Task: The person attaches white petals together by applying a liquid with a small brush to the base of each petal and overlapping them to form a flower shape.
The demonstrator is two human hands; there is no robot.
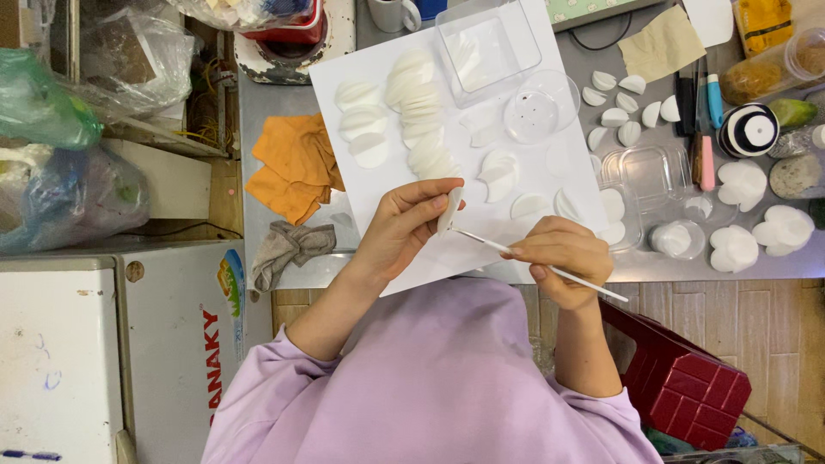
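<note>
**Head view: a white petal held at the tip of a thin white stick**

Head-camera footage looks straight down on a person in a lilac top, seated at a grey metal table [284, 107]. A small white petal-shaped piece [449, 209] is pinched in the left hand [404, 225], the thumb and fingers being closed together on its edges so that it is held edge-up above the lower part of a white board [361, 69]. A thin white stick [550, 268] is gripped in the right hand [563, 258], pen-fashion, with the fingers clamped round its shaft; its tip is brought up to the lower end of the petal, though whether the two actually touch cannot be told. The back end of the stick is seen jutting out past the right wrist.

On the board, further white petal pieces are laid out: an overlapping row [421, 112] is set down the middle, a few rounder ones lie to its left, and single ones are scattered near the hands. A clear plastic box [485, 43] and a clear round dish [540, 107] are placed on the board's far right corner. An orange cloth [296, 167] is spread just left of the board, and a grey rag [288, 247] is bunched below it at the table's edge. More white pieces and small clear containers are ranged on the table to the right. A dark red stool [687, 387] is seen on the floor beside the right elbow.
</note>
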